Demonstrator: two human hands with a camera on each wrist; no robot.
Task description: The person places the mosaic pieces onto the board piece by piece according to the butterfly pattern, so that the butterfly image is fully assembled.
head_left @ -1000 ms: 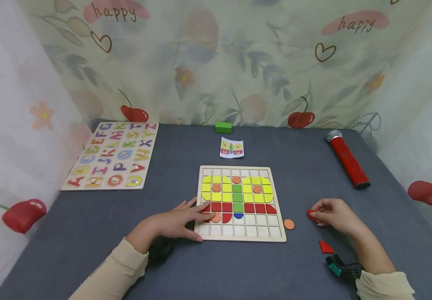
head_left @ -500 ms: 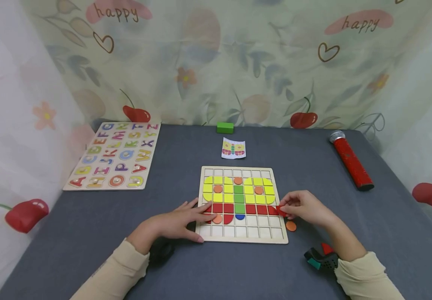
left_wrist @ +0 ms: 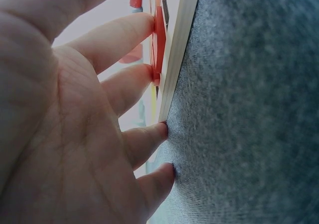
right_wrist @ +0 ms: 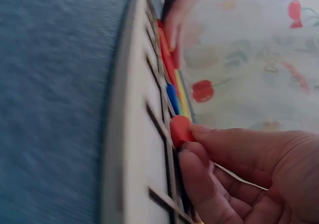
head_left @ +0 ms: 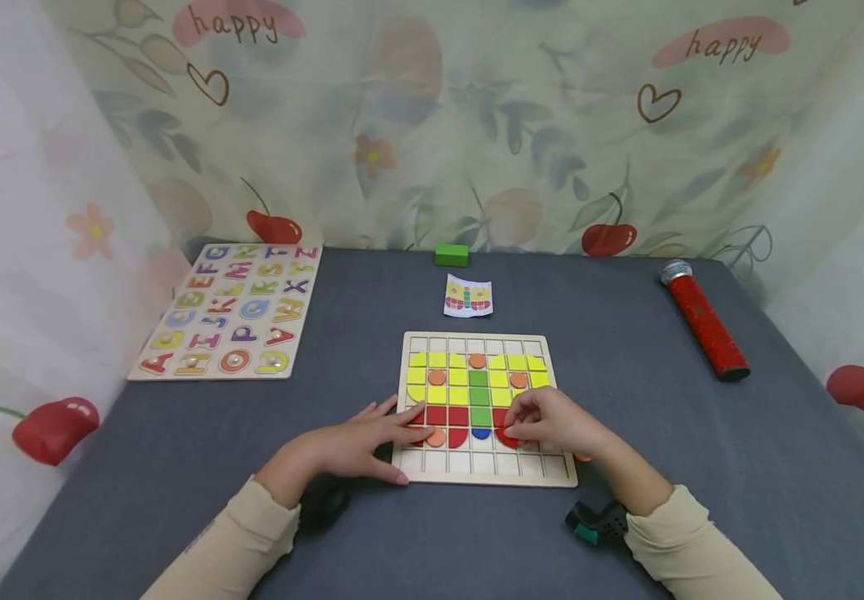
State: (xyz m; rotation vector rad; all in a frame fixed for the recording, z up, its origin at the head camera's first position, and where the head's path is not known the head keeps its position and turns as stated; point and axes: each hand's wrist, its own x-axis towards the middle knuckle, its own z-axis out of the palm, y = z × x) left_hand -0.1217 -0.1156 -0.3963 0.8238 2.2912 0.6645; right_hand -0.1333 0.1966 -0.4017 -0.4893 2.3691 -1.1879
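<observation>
A wooden grid board (head_left: 491,469) bears yellow, red, green, blue and orange flat pieces in a butterfly-like pattern. My right hand (head_left: 555,423) pinches a red quarter-round piece (right_wrist: 181,130) between thumb and fingertips, over the row below the red squares, right of the blue half-round piece (head_left: 481,433). My left hand (head_left: 360,442) lies spread at the board's left edge. Two of its fingertips rest on red pieces (left_wrist: 159,40) there, and others touch the cloth beside the board. The right hand hides several cells and pieces on the board's right side.
Behind the board lies a small printed card (head_left: 468,297), with a green block (head_left: 451,255) farther back. An alphabet board (head_left: 225,312) lies at the left, a red microphone (head_left: 705,323) at the right. An orange disc (head_left: 582,457) peeks out under the right wrist.
My right hand has carried the red quarter-round piece leftward from the cloth, past the board's right edge, to beside the blue piece. The left hand has stayed put.
</observation>
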